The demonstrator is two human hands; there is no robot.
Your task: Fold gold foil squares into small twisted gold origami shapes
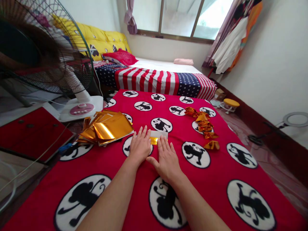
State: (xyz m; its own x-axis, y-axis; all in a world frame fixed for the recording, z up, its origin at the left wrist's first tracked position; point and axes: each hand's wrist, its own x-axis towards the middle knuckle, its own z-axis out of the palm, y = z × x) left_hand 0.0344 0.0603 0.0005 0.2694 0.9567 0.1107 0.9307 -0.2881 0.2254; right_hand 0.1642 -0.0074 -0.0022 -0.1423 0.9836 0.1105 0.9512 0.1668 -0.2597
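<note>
A sheet of gold foil paper [154, 141] lies partly folded on the red cloth, its pale backing showing along the far side. My left hand [141, 144] presses flat on its left part with the fingers stretched out. On the right part rests my right hand [166, 156], palm down, thumb spread to the left. Both hands cover much of the sheet, so its outline is partly hidden. To the left is a loose pile of gold foil sheets [113, 126]. Several folded gold paper pieces [204, 125] sit in a curved row at the right.
The red cloth [216, 189] with black-and-white monkey circles covers the table. A running fan [79, 106] stands at the left beside a red-topped cabinet [33, 131]. Beyond are a bed [154, 80], a yellow stool [231, 102] and a ring light [295, 119].
</note>
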